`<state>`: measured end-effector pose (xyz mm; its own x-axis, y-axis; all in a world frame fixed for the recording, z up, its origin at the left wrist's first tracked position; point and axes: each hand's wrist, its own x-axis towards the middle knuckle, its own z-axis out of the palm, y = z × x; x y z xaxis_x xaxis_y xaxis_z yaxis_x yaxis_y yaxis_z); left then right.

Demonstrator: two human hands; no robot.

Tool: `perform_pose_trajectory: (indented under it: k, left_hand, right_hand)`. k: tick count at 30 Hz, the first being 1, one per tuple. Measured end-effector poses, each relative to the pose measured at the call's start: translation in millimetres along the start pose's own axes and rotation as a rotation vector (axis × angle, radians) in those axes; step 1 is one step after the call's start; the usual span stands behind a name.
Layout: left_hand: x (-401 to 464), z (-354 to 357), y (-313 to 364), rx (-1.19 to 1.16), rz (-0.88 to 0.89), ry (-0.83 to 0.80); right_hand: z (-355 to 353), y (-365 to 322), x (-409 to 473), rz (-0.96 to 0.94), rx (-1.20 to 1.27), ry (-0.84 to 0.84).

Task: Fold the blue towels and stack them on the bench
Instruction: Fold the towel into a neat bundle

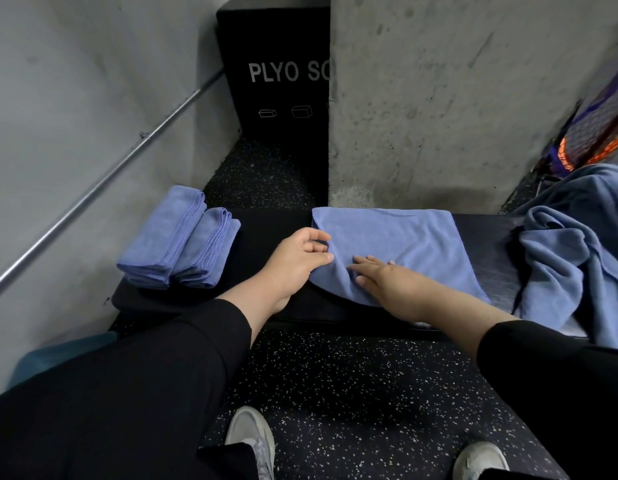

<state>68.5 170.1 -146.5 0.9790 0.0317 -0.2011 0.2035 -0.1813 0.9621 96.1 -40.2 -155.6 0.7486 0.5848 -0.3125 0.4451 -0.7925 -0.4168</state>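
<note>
A blue towel [401,240] lies partly folded across the middle of the black bench [266,233]. My left hand [297,259] pinches the towel's left edge between thumb and curled fingers. My right hand [383,277] lies flat on the towel's near part, fingers straight and pointing left. Folded blue towels [177,239] sit in two side-by-side stacks at the bench's left end. A heap of loose blue towels [574,251] lies on the bench's right end.
A concrete pillar [439,98] rises right behind the bench. A black plyo box [279,74] stands behind it on the left, near a wall with a metal rail [103,181]. Speckled rubber floor [352,375] and my shoes are below.
</note>
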Motion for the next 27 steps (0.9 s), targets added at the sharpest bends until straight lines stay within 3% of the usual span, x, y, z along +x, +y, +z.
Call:
perform_pose_trajectory:
  k: [5, 10, 15, 18, 22, 24, 27]
  left_hand:
    - [8, -1, 1, 0.019, 0.028, 0.115]
    - [-2, -10, -7, 0.239, 0.045, 0.113]
    - [-19, -26, -27, 0.890, 0.059, 0.079]
    - [-29, -25, -27, 1.040, 0.246, 0.130]
    - [-34, -20, -31, 1.269, 0.580, -0.003]
    - [-36, -20, -38, 1.372, 0.623, -0.103]
    - [-37, -24, -46, 1.404, 0.641, -0.105]
  right_hand:
    - [1, 5, 3, 0.000, 0.008, 0.009]
    - [6, 8, 1, -0.021, -0.025, 0.020]
    - [12, 14, -15, -0.024, -0.140, 0.045]
    - [9, 21, -32, 0.014, -0.197, 0.133]
    - [0, 39, -57, 0.136, -0.144, 0.141]
    - [-6, 52, -71, 0.171, -0.115, 0.103]
    - [-14, 74, -87, 0.147, -0.168, 0.109]
